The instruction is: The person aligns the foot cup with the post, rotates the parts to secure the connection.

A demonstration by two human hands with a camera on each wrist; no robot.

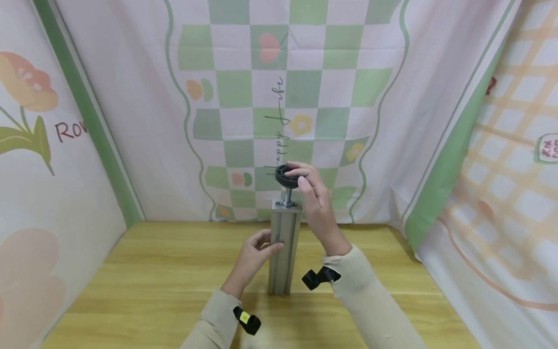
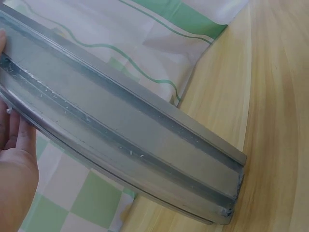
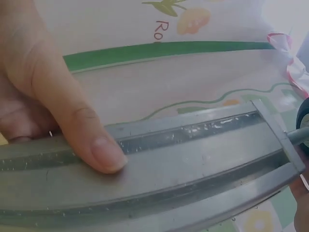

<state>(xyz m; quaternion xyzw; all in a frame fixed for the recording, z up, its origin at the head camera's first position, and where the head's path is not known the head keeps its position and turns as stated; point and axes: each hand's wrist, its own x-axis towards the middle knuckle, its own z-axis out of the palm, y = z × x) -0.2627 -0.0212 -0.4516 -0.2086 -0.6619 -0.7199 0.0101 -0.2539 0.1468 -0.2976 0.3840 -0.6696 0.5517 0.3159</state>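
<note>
A silver aluminium profile [image 1: 281, 257] stands upright on the wooden table in the head view. An end plate [image 1: 286, 207] with screws caps its top, and a threaded stem [image 1: 287, 196] rises from it to a black round levelling foot [image 1: 281, 180]. My left hand [image 1: 253, 254] grips the profile around its middle, thumb laid on the near face. In the right wrist view this left thumb [image 3: 104, 150] presses the grooved side. Up top, my right hand [image 1: 320, 208] holds the foot's right rim between thumb and fingers. The profile's lower end [image 2: 227, 193] shows in the left wrist view.
The wooden table [image 1: 174, 271] runs back to a hanging cloth [image 1: 235, 87] with green checks. Printed cloths also hang at the left [image 1: 39, 194] and right [image 1: 501, 218]. Black wrist cameras sit on both sleeves.
</note>
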